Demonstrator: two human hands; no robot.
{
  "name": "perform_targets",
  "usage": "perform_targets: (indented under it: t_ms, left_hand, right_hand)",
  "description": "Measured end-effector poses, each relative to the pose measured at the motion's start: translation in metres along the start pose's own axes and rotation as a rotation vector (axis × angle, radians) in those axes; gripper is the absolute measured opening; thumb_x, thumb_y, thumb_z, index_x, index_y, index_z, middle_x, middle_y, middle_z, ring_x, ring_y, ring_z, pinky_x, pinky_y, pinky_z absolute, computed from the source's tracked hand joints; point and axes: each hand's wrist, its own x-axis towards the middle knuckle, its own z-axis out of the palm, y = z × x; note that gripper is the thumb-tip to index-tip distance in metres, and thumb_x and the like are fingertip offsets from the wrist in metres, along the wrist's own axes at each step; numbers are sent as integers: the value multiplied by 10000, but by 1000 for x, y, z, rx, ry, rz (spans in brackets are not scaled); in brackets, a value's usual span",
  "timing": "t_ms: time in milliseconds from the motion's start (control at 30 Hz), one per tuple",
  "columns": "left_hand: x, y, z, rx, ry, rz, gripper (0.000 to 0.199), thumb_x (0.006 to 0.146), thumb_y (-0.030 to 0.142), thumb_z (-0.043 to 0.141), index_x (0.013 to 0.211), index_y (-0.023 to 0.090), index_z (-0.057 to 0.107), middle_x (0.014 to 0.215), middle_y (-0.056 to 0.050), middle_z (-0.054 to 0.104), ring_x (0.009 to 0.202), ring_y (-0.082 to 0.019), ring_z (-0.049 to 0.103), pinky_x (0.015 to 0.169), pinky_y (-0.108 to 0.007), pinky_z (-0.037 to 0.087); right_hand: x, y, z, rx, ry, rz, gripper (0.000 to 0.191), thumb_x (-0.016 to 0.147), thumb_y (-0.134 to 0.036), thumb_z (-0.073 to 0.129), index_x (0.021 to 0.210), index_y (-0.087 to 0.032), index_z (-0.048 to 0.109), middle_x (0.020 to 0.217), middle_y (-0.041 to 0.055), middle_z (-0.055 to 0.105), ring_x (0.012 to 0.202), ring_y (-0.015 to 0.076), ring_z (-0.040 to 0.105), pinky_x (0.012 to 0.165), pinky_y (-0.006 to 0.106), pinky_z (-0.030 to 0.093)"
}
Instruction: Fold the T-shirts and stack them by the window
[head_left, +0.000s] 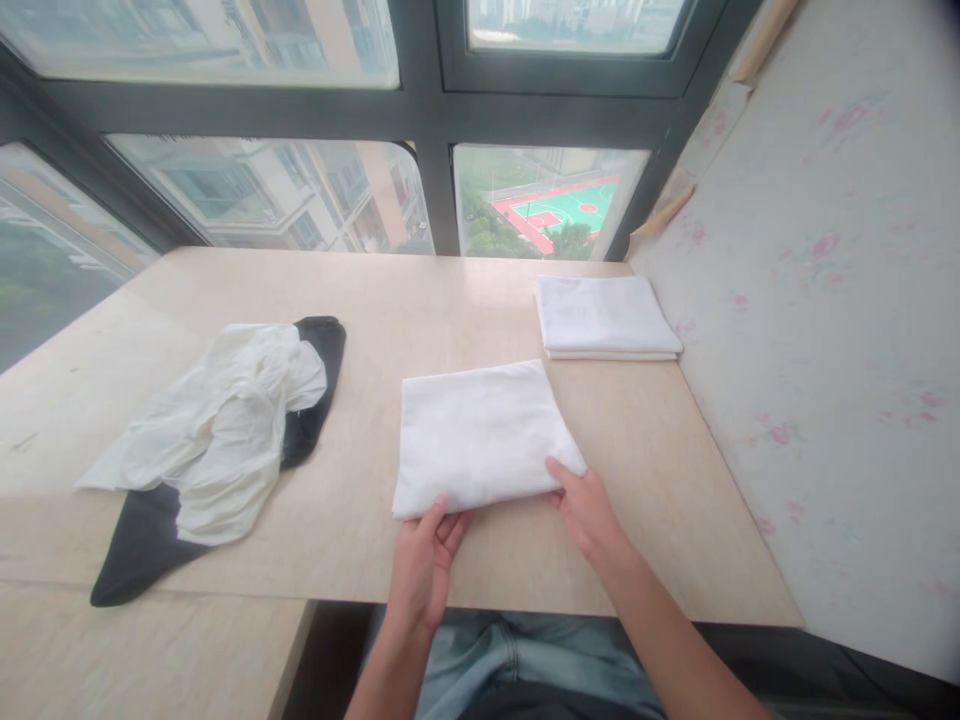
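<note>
Saw the pale worktop (465, 310) spread beneath the folded white cloth (480, 430) and well past it on all sides. Saw the flowered wall (825, 350) rising to the right of that cloth, well apart from it. Found the black cloth (146, 550) lying flat, well to the left of the folded white cloth, with the crumpled white cloth (232, 410) heaped over much of it in loose, uneven ruffles. Noted the neat white stack (600, 310) beyond and to the right of the folded white cloth, near but apart, with layers showing along the near edge.

Held the near edge of the folded white cloth from below and above: with the left hand (424, 565), left of the middle, thumb on top and fingers tucked under, slightly spread; with the right hand (589, 510), close to the near right corner, thumb pressed on top and fingers beneath, partly hidden. Pinched the layers between, with the near edge slanting.

Called, by judgement, for a light, equal pinch through every layer, to stop the inner ones slipping. Seemed better served by a left grip nearer the corner, for a straighter edge. Needed gentle outward tension rather than a hard pull, to avoid skewing the corners or creasing the top.
</note>
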Motion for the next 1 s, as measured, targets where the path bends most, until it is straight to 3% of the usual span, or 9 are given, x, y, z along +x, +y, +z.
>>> perform_targets:
  t_ms: [100, 167, 233, 400, 500, 633, 767, 867, 1000]
  left_hand:
    - [8, 11, -7, 15, -1, 28, 213, 916, 130, 574, 1106, 182, 656, 1107, -85, 717, 904, -166, 719, 784, -306, 622]
    - [13, 21, -11, 66, -39, 14, 215, 916, 151, 576, 1113, 169, 660, 1083, -89, 722, 849, -156, 720, 730, -268, 616]
    - [18, 31, -13, 119, -130, -45, 228, 914, 176, 583, 1128, 161, 659, 1062, -93, 727, 814, -153, 717, 714, -256, 606]
    - [34, 54, -8, 206, -305, -193, 244, 942, 307, 554, 1070, 133, 670, 1003, -112, 736, 735, -152, 698, 679, -247, 573]
    - [48, 61, 3, 334, -332, -188, 330, 908, 410, 587, 1065, 132, 670, 884, -106, 735, 636, -160, 671, 570, -238, 514]
    - [65, 59, 18, 738, -227, 94, 395, 811, 488, 670, 1009, 147, 686, 858, -90, 728, 652, -191, 657, 541, -243, 461]
    - [73, 48, 25, 875, -104, 333, 312, 715, 322, 766, 988, 192, 688, 964, -60, 722, 860, -209, 648, 669, -231, 460]
    - [68, 40, 23, 888, -74, 435, 286, 749, 315, 741, 1014, 217, 694, 992, -39, 723, 909, -207, 638, 743, -234, 462]
    - [49, 44, 24, 799, -124, 484, 377, 788, 431, 728, 1098, 219, 699, 1059, -46, 727, 942, -219, 650, 771, -241, 486]
  right_hand:
    - [7, -6, -19, -380, 86, -182, 457, 724, -440, 731, 1070, -144, 685, 1076, 119, 739, 1038, 291, 681, 843, 379, 561]
    - [10, -12, -30, -519, 117, -267, 487, 729, -457, 723, 1089, -131, 689, 1071, 127, 738, 1028, 297, 679, 866, 389, 543]
    - [12, -21, -37, -511, 70, -230, 501, 731, -448, 734, 1124, -142, 677, 1094, 130, 731, 1010, 300, 679, 837, 399, 549]
    - [20, -53, -46, -319, -179, 37, 463, 764, -448, 734, 1144, -191, 675, 1172, 120, 709, 1019, 298, 669, 794, 422, 557]
    - [35, -71, -45, -433, -243, 36, 420, 814, -473, 677, 1122, -187, 689, 1134, 107, 723, 1043, 278, 660, 856, 404, 517]
    - [56, -78, -33, -983, -139, -231, 282, 890, -379, 565, 1022, -169, 699, 1069, 114, 727, 992, 249, 649, 837, 330, 456]
    - [56, -69, -20, -1531, 48, -429, 302, 961, -291, 419, 1007, -155, 684, 897, 141, 719, 821, 239, 647, 687, 291, 375]
    - [46, -64, -17, -1596, 93, -551, 372, 993, -305, 352, 1069, -157, 684, 856, 143, 715, 765, 238, 646, 644, 291, 339]
    - [33, -75, -20, -1431, 63, -726, 422, 1000, -358, 339, 1133, -163, 689, 919, 138, 730, 823, 250, 664, 676, 289, 374]
